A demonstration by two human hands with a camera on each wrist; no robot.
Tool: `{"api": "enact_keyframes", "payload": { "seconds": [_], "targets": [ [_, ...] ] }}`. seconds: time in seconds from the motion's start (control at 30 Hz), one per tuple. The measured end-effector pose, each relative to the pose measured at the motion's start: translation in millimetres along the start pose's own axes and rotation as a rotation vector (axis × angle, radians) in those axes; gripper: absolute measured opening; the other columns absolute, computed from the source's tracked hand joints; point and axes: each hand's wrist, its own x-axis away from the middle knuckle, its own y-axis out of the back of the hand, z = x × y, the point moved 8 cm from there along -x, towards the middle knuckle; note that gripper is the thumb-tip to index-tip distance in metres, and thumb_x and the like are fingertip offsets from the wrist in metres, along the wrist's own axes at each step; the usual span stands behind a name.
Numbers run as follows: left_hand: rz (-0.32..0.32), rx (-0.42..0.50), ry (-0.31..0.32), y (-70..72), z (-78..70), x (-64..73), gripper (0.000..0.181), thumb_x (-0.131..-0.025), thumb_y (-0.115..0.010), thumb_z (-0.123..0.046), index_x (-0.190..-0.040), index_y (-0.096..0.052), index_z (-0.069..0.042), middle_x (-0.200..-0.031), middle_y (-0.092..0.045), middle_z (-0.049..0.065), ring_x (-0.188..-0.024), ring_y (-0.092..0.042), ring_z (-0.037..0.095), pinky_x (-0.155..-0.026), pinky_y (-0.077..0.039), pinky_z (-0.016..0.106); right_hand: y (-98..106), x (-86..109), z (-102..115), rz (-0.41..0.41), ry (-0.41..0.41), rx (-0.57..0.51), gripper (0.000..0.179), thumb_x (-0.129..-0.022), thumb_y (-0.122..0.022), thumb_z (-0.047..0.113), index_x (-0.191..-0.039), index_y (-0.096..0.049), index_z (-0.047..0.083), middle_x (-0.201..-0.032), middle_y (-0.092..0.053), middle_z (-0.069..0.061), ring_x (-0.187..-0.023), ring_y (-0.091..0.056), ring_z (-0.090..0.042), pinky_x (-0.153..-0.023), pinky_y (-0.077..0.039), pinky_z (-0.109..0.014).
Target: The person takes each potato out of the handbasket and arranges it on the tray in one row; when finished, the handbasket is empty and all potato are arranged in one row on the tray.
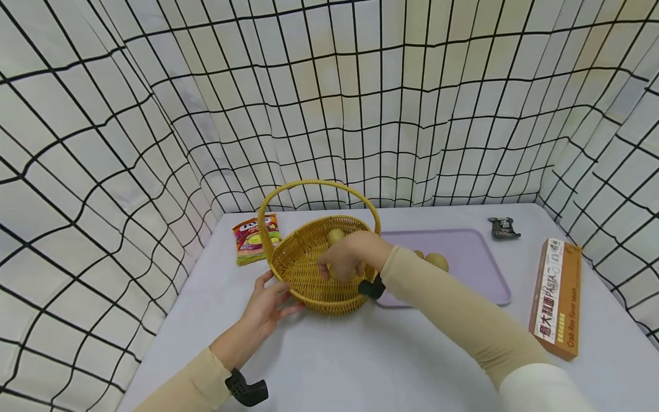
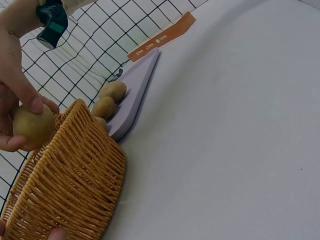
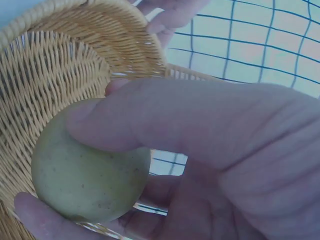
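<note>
A potato [image 3: 90, 165] is gripped between the thumb and fingers of my right hand [image 1: 347, 252], over the inside of a wicker basket [image 1: 304, 269] with a tall hoop handle. Another potato [image 1: 336, 236] lies in the basket by its far wall. My left hand [image 1: 268, 303] holds the basket at its near left rim; in the left wrist view only fingertips [image 2: 57, 234] of it show against the weave. To the right, more potatoes [image 1: 436, 262] lie on a light purple tray [image 1: 463, 246], partly hidden behind my right arm in the head view.
Behind the basket's left side lies a colourful candy bag [image 1: 252, 240]. At the right are an orange and white pasta box [image 1: 556, 297] and a small black packet [image 1: 503, 228]. Black netting [image 1: 319, 114] hangs before white cloth around the table.
</note>
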Motion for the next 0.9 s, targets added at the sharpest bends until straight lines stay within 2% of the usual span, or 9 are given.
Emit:
{"api": "enact_keyframes", "payload": {
  "seconds": [0.13,0.27,0.4,0.6,0.77,0.9],
  "targets": [
    [-0.006,-0.004,-0.002,1.1,0.6,0.0,0.080,-0.103,-0.047,-0.005,-0.165,0.002,-0.017,-0.164,-0.026,0.021,-0.149,-0.035,0.039,-0.098,-0.058,0.053,4.9,12.8,-2.1,-0.031,-0.027,0.030,0.041,-0.085,-0.050,-0.005,-0.109,-0.060,0.027,-0.122,-0.050,-0.004,-0.091,-0.054,-0.020,-0.076,-0.059,-0.034],
    [-0.011,-0.011,-0.002,1.6,1.4,-0.4,0.079,-0.103,-0.047,-0.006,-0.165,0.001,-0.017,-0.164,-0.026,0.020,-0.148,-0.036,0.039,-0.098,-0.059,0.053,8.1,29.9,-1.8,-0.068,-0.039,0.073,0.038,-0.088,-0.052,-0.004,-0.103,-0.057,0.030,-0.115,-0.052,-0.003,-0.084,-0.053,-0.017,-0.066,-0.052,-0.028],
    [-0.017,-0.015,0.002,1.0,1.6,-0.8,0.078,-0.103,-0.047,-0.007,-0.165,0.000,-0.017,-0.163,-0.027,0.020,-0.147,-0.037,0.039,-0.098,-0.058,0.053,11.5,52.0,0.0,-0.106,-0.030,0.129,0.037,-0.091,-0.051,-0.003,-0.104,-0.057,0.031,-0.102,-0.054,0.000,-0.075,-0.050,-0.013,-0.060,-0.045,-0.023],
    [-0.012,-0.011,0.005,-0.7,1.9,-0.6,0.079,-0.104,-0.047,-0.007,-0.165,0.001,-0.017,-0.163,-0.026,0.020,-0.147,-0.037,0.038,-0.100,-0.057,0.055,16.4,79.7,-5.0,-0.150,-0.040,0.177,0.038,-0.093,-0.053,-0.002,-0.110,-0.059,0.032,-0.097,-0.057,0.002,-0.076,-0.046,-0.012,-0.064,-0.040,-0.026],
    [-0.015,-0.009,0.004,-0.2,1.1,0.3,0.079,-0.103,-0.047,-0.007,-0.165,0.001,-0.018,-0.163,-0.026,0.019,-0.147,-0.037,0.038,-0.099,-0.057,0.055,17.4,92.3,-12.5,-0.146,-0.032,0.126,0.042,-0.093,-0.053,-0.008,-0.115,-0.059,0.026,-0.100,-0.057,-0.001,-0.068,-0.045,-0.011,-0.060,-0.039,-0.023],
    [-0.006,-0.014,0.001,-1.2,1.4,-0.6,0.079,-0.103,-0.047,-0.007,-0.165,0.001,-0.017,-0.163,-0.026,0.020,-0.147,-0.036,0.038,-0.099,-0.058,0.054,17.7,101.9,-19.7,-0.168,-0.027,0.115,0.038,-0.093,-0.051,-0.007,-0.113,-0.058,0.025,-0.098,-0.057,-0.001,-0.074,-0.049,-0.012,-0.063,-0.043,-0.024]
  ]
}}
